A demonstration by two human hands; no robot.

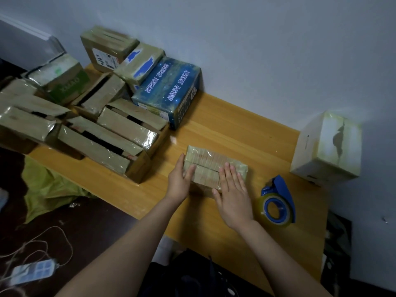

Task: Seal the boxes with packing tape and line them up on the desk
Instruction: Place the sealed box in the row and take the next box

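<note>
A small cardboard box with shiny tape over its top lies near the middle of the wooden desk. My left hand lies against its left end with the fingers straight. My right hand lies flat on the box's near right part, fingers spread. A blue tape dispenser with a roll of clear tape lies on the desk just right of my right hand. A white box stands at the desk's right end. Several brown boxes, some with open flaps, crowd the left end.
A dark blue printed box sits against the wall behind the brown ones. On the dark floor to the left lie a green bag and a white power strip with cables. The wall runs close along the desk's far edge.
</note>
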